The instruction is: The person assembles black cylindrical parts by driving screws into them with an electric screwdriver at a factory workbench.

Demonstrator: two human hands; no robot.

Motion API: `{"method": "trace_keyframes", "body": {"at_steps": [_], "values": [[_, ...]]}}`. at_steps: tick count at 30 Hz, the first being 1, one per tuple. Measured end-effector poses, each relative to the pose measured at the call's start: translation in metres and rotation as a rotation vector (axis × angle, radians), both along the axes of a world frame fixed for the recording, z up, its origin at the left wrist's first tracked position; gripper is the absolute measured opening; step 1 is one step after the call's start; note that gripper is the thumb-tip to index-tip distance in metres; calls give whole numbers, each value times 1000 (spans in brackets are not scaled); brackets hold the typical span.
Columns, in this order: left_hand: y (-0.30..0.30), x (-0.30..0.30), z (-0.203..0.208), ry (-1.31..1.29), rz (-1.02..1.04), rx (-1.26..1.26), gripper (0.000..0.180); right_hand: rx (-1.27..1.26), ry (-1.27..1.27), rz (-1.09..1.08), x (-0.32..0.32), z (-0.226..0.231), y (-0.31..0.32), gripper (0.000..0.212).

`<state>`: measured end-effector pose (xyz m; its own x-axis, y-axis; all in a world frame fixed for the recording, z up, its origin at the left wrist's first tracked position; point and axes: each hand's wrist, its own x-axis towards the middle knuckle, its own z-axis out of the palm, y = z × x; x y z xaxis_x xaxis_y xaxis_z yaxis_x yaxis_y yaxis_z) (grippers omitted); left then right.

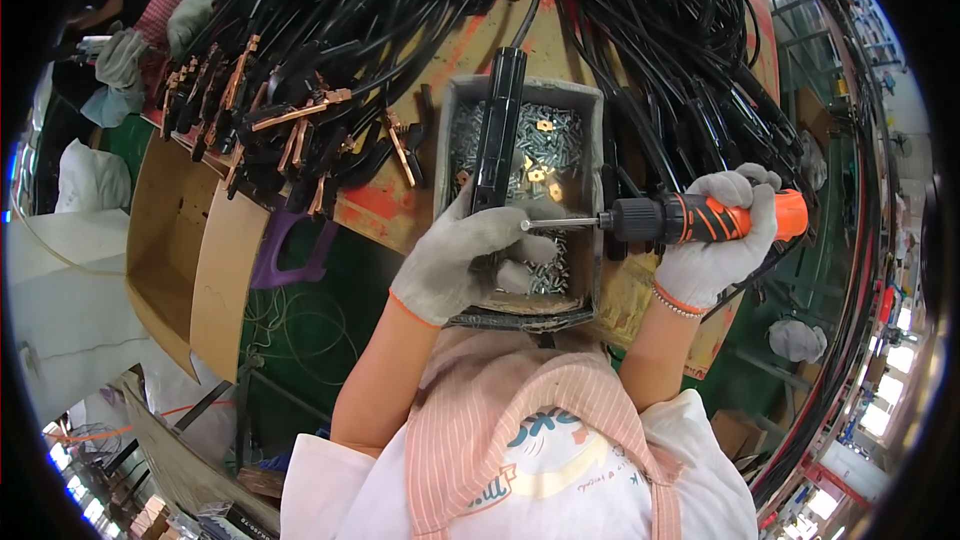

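My left hand (450, 265), in a grey-white glove, is closed round the lower end of a black tubular handle (500, 120). A black cable (535, 0) runs from the handle's far end. My right hand (705, 265), gloved too, grips an orange-and-black power screwdriver (690, 218). Its long bit (565, 223) points left, with the tip at my left fingers; whether it touches a screw is hidden. Beneath both lies a grey bin (570, 92) with many silver screws (565, 145) and several small brass-coloured pieces (537, 176).
Black cables with copper-jawed ends (300, 110) are heaped at the left of the table (400, 205). More black cables and handles (690, 100) lie at the right. A cardboard box (225, 270) and purple stool (290, 250) stand left. Another person's gloved hands (120, 58) show at far left.
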<state>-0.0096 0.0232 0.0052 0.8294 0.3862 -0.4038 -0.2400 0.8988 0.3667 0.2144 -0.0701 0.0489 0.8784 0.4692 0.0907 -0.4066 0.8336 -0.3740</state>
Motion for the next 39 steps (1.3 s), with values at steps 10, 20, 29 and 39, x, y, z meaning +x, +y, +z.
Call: {"method": "trace_keyframes", "body": {"at_steps": [10, 20, 29, 39], "values": [[-3, 6, -4, -11, 142, 13, 51, -29, -110, -53, 2, -3, -3, 30], [-3, 12, -7, 86, 127, 40, 59, -75, -439, -39, -8, 24, -10, 30], [-8, 18, 8, 202, 242, 68, 39, -52, -470, -25, -17, 29, -12, 54], [-9, 18, 0, 208, 181, 170, 48, -60, -725, -123, -37, 43, -3, 79]]}}
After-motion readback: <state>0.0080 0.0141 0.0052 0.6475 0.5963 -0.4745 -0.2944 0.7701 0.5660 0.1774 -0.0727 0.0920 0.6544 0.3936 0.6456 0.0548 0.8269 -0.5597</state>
